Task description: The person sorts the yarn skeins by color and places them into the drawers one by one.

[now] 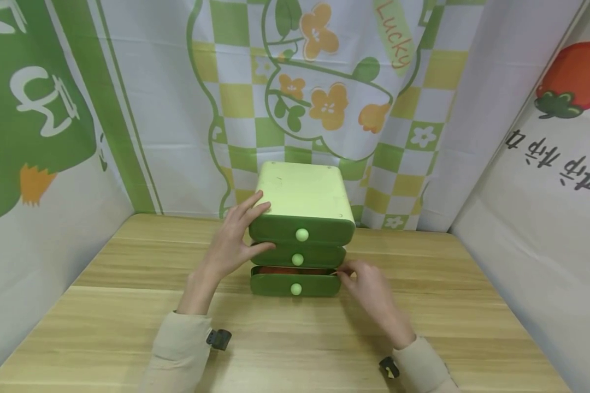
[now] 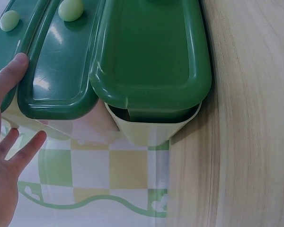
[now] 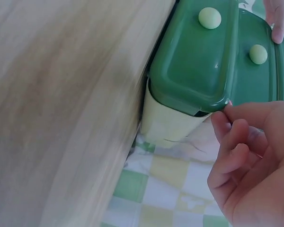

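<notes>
A small cabinet (image 1: 302, 188) with a pale yellow-green shell holds three dark green drawers, each with a round light green knob. Its bottom drawer (image 1: 275, 285) is pulled slightly out, and something reddish shows in the gap above the drawer front. My left hand (image 1: 228, 243) rests against the cabinet's left side, fingers spread and straight, thumb across the front near the top drawer (image 1: 275, 230) and the middle drawer (image 1: 275, 255). At the bottom drawer's right upper corner, the thumb and index fingertip of my right hand (image 3: 258, 161) pinch the drawer's edge; the other fingers are curled.
The cabinet stands on a wood-grain table (image 1: 275, 344) near its back edge. A patterned cloth (image 1: 167, 109) hangs behind, with printed cloth walls on both sides. Black wrist straps (image 1: 219, 339) show at the sleeves.
</notes>
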The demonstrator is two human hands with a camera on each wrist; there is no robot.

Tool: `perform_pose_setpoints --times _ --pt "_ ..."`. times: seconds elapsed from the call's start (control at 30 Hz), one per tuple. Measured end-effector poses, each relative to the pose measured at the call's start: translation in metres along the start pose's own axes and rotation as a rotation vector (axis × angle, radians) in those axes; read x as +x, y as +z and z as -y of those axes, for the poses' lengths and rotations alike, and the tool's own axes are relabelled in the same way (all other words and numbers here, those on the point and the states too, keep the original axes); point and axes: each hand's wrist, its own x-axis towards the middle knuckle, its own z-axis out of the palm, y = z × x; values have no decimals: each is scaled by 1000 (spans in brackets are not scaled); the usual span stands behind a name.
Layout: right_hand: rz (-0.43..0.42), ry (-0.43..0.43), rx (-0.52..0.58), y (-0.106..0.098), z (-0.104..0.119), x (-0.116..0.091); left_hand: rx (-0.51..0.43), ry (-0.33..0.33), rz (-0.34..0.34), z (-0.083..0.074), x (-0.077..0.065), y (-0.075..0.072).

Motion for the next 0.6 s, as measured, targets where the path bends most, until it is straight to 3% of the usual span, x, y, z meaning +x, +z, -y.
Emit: perform_pose_setpoints --times 0.17,0.4,0.6 --pt "38 -19 -25 1 3 -1 1 -1 4 0 0 0" --pt "247 -25 -76 1 4 -4 0 5 2 1 1 0" --pt "221 -25 -22 -4 4 -2 -1 3 3 1 0 0"
